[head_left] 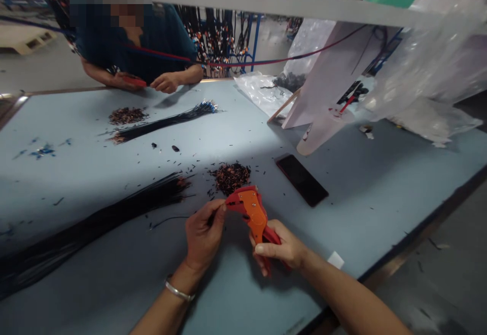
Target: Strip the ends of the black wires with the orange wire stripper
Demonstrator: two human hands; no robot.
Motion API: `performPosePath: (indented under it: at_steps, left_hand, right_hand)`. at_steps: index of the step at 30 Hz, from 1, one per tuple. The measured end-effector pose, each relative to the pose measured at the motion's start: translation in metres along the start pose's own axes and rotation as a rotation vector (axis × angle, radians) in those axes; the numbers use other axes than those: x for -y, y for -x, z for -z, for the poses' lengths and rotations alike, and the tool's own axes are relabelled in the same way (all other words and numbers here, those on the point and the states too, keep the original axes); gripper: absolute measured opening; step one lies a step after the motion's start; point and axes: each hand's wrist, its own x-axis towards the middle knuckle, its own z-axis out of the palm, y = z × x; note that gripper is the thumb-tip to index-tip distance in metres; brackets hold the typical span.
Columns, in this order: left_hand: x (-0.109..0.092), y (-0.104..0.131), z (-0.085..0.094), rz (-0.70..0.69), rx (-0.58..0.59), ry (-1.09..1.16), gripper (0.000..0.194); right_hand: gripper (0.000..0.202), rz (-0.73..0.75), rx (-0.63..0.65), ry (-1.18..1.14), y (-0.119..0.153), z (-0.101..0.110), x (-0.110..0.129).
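Observation:
My right hand (279, 246) is wrapped around the handles of an orange and red wire stripper (254, 210), whose jaws point left. At the jaws' tip, my left hand (205, 233) pinches with thumb and forefinger. A thin black wire (169, 219) runs from the table into that hand; its end at the jaws is too small to make out. Just beyond the stripper lies a pile of short black and copper-coloured wire scraps (231, 176). To the left, a thick bundle of black wires (95, 228) lies on the table, its copper-coloured ends towards the scraps.
Across the table (365, 188), a co-worker's hands (167, 82) hold a red tool. Before them lie a second wire bundle (163, 122) and scrap pile (127, 115). A phone (302, 178) and white tube (323, 129) lie right of centre. A shelf (243, 0) crosses above.

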Motion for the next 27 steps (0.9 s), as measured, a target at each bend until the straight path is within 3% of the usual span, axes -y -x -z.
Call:
performPosePath:
  at_steps: [9,16,27]
  left_hand:
    - [-0.001,-0.001,-0.001,0.050,-0.014,-0.015,0.017]
    - [0.002,-0.005,0.000,0.153,-0.103,-0.008,0.020]
    - [0.002,-0.004,-0.003,0.166,-0.072,0.056,0.019]
  right_hand:
    - [0.042,0.032,-0.092,0.025,-0.003,-0.003,-0.005]
    - [0.034,0.127,-0.160,-0.192,0.002,0.010,0.006]
    - [0.041,-0.031,0.070,-0.237,0.002,0.009,0.002]
